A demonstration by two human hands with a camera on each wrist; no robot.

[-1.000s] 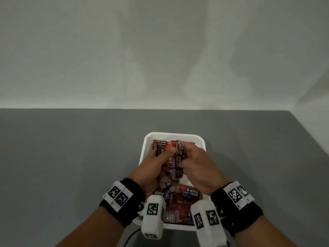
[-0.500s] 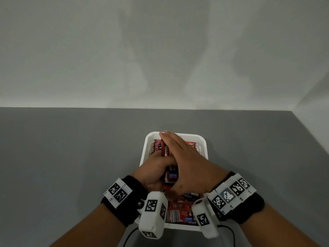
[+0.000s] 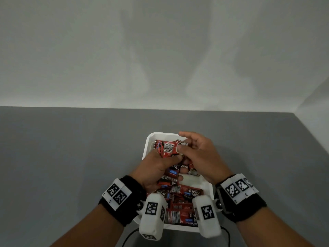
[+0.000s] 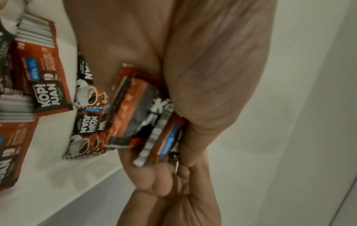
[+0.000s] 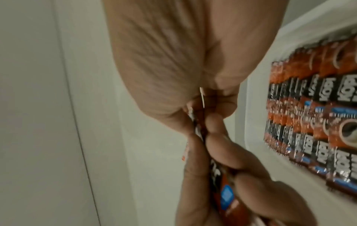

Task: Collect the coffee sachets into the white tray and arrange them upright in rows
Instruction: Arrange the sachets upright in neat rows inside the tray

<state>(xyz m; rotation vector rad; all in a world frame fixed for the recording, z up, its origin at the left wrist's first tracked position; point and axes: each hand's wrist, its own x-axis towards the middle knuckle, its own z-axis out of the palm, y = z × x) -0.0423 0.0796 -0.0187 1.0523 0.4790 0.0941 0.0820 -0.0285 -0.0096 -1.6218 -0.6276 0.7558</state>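
Observation:
The white tray (image 3: 144, 154) sits on the grey table, right in front of me. Red-and-black coffee sachets stand upright in a row (image 3: 158, 145) at its far end, the same row (image 5: 313, 114) showing in the right wrist view. More sachets (image 3: 185, 193) lie flat and jumbled at the near end. My left hand (image 3: 170, 162) grips a small bunch of sachets (image 4: 146, 122) above the tray's middle. My right hand (image 3: 179, 148) pinches one sachet (image 3: 169, 148), barcode side up, over the far end. That pinched sachet (image 5: 224, 192) shows between thumb and fingers.
The grey table (image 3: 71, 157) stretches to the left and right of the tray and ends at a pale wall behind. A white side wall (image 3: 313, 125) closes the right. A dark cable (image 3: 128, 236) runs below the tray's near rim.
The right hand, which lay stretched over the left half a second ago, has lifted off to the right and now pinches a sachet. The left hand has stayed over the tray's middle.

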